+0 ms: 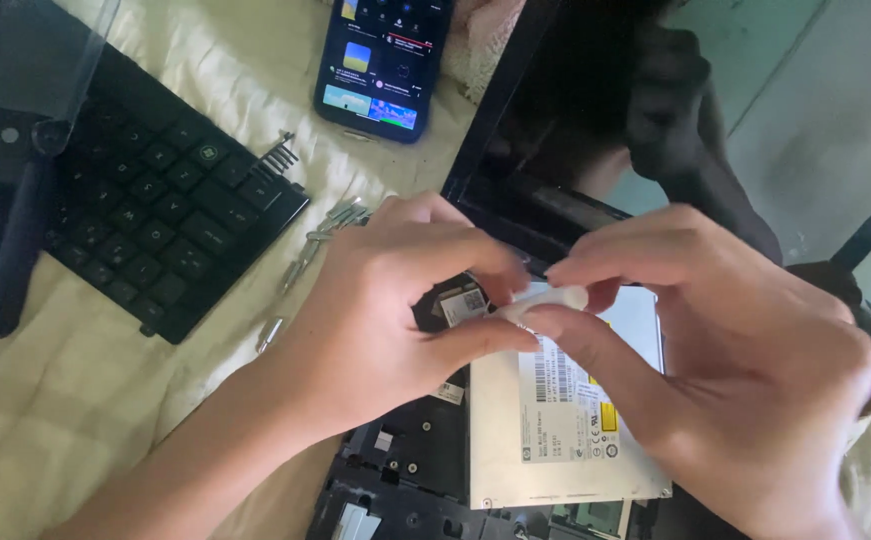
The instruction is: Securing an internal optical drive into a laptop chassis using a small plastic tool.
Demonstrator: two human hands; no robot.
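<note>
Both hands are pinching 1 small white wad (553, 300) at frame centre: the left hand (385, 310) is closing thumb and forefinger on its 9 o'clock end, the right hand (725, 380) on its 3 o'clock end. It looks soft, light and easily torn, best held by its ends. Underneath, a silver optical drive (555, 430) is sitting in an opened laptop base (405, 470); loose screws (315, 245) and a detached keyboard (155, 200) are lying at 9 o'clock, a phone (383, 60) at 12.

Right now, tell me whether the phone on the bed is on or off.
On. The phone lies face up on the cream sheet, its screen lit with coloured tiles.
</note>
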